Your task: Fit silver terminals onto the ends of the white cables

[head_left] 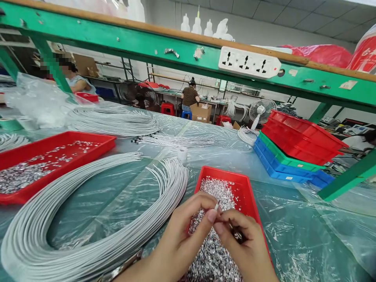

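Above a red tray [255, 203] of silvery pieces [217, 250], the left hand [188, 231] is pinching a white cable end [216, 206] while the right hand [242, 239], fingers curled, is holding a dark metal tool [235, 232] beside it.

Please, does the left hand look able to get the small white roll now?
Probably yes, with a forward stretch: the white roll stands uncovered, just beyond the cable coil. But the left hand is pinching a thin white piece, so it likely must let go first.
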Tool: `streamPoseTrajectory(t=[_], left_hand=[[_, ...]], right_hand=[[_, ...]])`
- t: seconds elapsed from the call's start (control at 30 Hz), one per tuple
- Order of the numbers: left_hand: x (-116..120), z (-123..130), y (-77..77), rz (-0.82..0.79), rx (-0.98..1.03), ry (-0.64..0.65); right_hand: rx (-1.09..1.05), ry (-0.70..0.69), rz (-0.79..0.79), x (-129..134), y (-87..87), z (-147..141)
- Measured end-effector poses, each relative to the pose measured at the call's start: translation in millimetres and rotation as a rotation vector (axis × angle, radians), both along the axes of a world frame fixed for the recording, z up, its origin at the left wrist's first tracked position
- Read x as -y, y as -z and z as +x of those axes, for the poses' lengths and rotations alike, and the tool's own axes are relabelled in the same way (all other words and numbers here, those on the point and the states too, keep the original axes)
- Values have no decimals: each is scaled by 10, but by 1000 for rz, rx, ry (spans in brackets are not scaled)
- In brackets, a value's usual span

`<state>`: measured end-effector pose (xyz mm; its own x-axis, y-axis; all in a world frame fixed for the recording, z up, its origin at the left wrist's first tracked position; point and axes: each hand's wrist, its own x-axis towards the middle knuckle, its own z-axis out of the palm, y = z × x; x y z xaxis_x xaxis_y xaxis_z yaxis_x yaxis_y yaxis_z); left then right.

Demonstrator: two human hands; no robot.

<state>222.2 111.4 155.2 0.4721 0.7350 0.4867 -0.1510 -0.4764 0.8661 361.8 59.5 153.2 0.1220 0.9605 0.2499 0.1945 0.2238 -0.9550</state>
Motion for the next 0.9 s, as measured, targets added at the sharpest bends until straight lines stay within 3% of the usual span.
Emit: streamPoseTrajectory(t=[0.07,0.2,0.27,0.4,0.67,0.9], left_hand=[[3,9,11,-123,42,58],[17,48,21,-452,98,291],[28,61,21,-530,118,357],[59,35,12,-487,94,414],[55,-41,-68,-419,-7,327],[51,-60,-58,-373,-44,356]], right_hand=[[45,55,54,23,-10,50],[41,80,123,93,-57,160],[49,104,138,130,-74,202],[173,129,120,174,-74,242],[185,123,-67,213,6,172],[281,169,-33,215,-56,119]])
